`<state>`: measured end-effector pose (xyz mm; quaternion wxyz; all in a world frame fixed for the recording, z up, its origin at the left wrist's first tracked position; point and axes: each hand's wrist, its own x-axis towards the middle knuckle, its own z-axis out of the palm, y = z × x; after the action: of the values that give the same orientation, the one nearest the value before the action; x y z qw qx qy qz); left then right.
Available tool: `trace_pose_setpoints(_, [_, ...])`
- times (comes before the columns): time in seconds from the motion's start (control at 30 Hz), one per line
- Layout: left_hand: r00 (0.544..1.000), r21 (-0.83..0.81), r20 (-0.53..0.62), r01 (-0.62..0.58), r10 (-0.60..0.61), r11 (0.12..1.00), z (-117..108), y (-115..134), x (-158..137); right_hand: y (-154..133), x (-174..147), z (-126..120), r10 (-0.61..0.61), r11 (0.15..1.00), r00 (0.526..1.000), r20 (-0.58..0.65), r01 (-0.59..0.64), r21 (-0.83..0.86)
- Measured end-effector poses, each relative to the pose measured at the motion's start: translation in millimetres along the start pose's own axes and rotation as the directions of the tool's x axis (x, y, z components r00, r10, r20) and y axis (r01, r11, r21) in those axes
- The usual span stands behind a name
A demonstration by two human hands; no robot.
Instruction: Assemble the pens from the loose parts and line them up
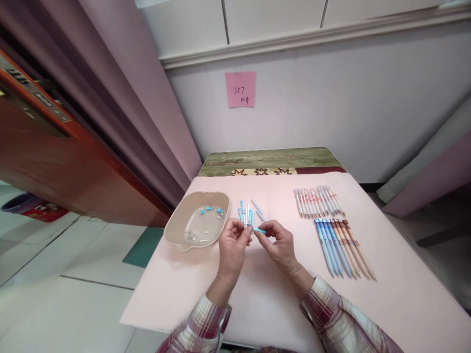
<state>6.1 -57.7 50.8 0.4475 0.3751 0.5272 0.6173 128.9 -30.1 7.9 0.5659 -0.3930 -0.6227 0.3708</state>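
Observation:
My right hand (pixel 278 241) pinches a small bright-blue pen part (pixel 261 230) between thumb and fingers, over the middle of the table. Close beside it, my left hand (pixel 234 241) is closed in a pinch at the inner end of that part. What sits between its fingertips is too small to make out. Just beyond both hands lie loose pen pieces: blue-tipped tubes (pixel 242 206), a white tube (pixel 248 208) and a pale blue pen barrel (pixel 256 206). Partly behind my fingers, some of these pieces are hidden.
Left of my hands stands a beige plastic basin (pixel 172 230) holding several small blue and white pieces. At right lie a row of white patterned pens (pixel 318 202) and a row of blue and tan pens (pixel 342 248). A pink cover (pixel 265 294) lies over the table.

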Motion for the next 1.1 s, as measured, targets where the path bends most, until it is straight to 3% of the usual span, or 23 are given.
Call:
trace_pose_setpoints(0.07, [0.973, 0.298, 0.068, -0.229, 0.219, 0.927, 0.1, 8.7, 0.2, 1.5, 0.1, 0.0, 0.015, 0.999, 0.998, 0.061, -0.017, 0.028])
trace_pose_setpoints(0.17, [0.900, 0.524, 0.226, -0.435, 0.373, 0.732, -0.3, 13.9, -0.6, 2.4, -0.9, 0.2, 0.008, 0.998, 0.990, 0.138, -0.017, 0.058])
trace_pose_setpoints(0.37, [0.802, 0.629, 0.338, -0.582, 0.493, 0.515, -2.3, 6.1, -3.4, 6.5, -1.6, 0.1, -0.010, 0.998, 0.989, 0.147, 0.002, 0.057])
trace_pose_setpoints(0.53, [0.745, 0.659, 0.380, -0.634, 0.549, 0.404, -3.7, 6.9, -2.8, 7.1, -1.1, 0.2, -0.031, 0.998, 0.990, 0.136, 0.023, 0.061])
trace_pose_setpoints(0.87, [0.728, 0.625, 0.437, -0.668, 0.528, 0.404, -8.9, 11.6, 0.1, 6.8, -1.0, -0.6, -0.102, 0.994, 0.989, 0.110, 0.105, -0.024])
trace_pose_setpoints(1.0, [0.755, 0.631, 0.414, -0.641, 0.508, 0.438, -9.6, 9.2, -1.2, 6.6, -0.4, -0.5, -0.095, 0.993, 0.986, 0.137, 0.103, -0.053])
trace_pose_setpoints(1.1, [0.797, 0.622, 0.321, -0.585, 0.511, 0.520, -10.2, 6.7, -1.4, 9.2, 3.3, -3.5, -0.054, 0.995, 0.990, 0.130, 0.064, -0.073])
